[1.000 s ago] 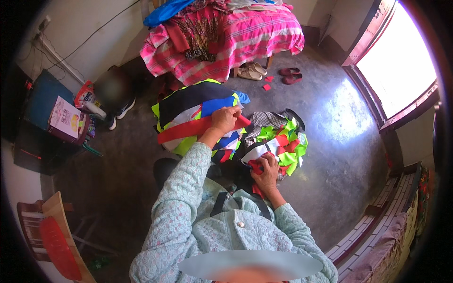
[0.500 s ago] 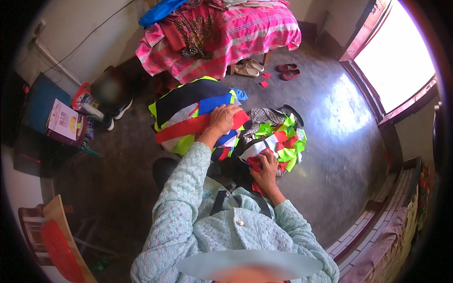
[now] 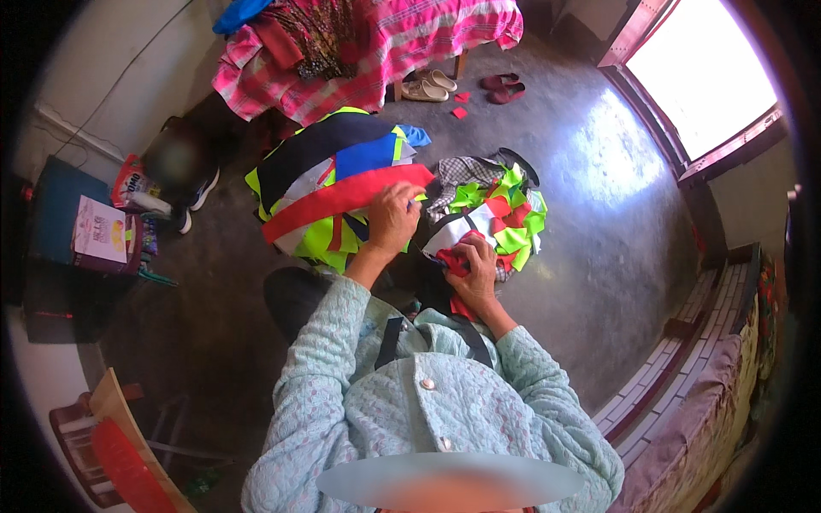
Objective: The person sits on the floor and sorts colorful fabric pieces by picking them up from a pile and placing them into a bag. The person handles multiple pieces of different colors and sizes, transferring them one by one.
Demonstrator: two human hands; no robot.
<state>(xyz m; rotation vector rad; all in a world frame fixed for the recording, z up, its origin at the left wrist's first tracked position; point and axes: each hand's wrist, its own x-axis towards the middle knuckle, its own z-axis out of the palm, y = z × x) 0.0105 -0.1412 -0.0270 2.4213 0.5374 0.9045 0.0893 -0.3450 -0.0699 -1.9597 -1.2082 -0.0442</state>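
Observation:
A big heap of fabric pieces (image 3: 291, 167) in black, neon yellow, blue and white lies before me. Across its near side stretches a long red fabric strip (image 3: 342, 198). My left hand (image 3: 393, 218) is at the strip's lower right edge with curled fingers; what they grip is hidden. To the right sits a smaller pile of neon yellow and red scraps (image 3: 513, 222) on a checked cloth (image 3: 462, 175). My right hand (image 3: 475, 265) is closed on red fabric (image 3: 449, 258) at that pile's near edge, beside a white piece.
Beyond the heap stands a bed with a pink checked cover (image 3: 402, 38). Beige shoes (image 3: 428, 85), dark red shoes (image 3: 503, 87) and small red scraps (image 3: 460, 112) lie on the floor. A dark box (image 3: 60, 201) is at left, a wooden chair (image 3: 120, 445) at lower left.
My left hand has slid off the red strip's top to its lower edge, and its fingers have curled. The strip's right end is now uncovered. My right hand stays at the red fabric.

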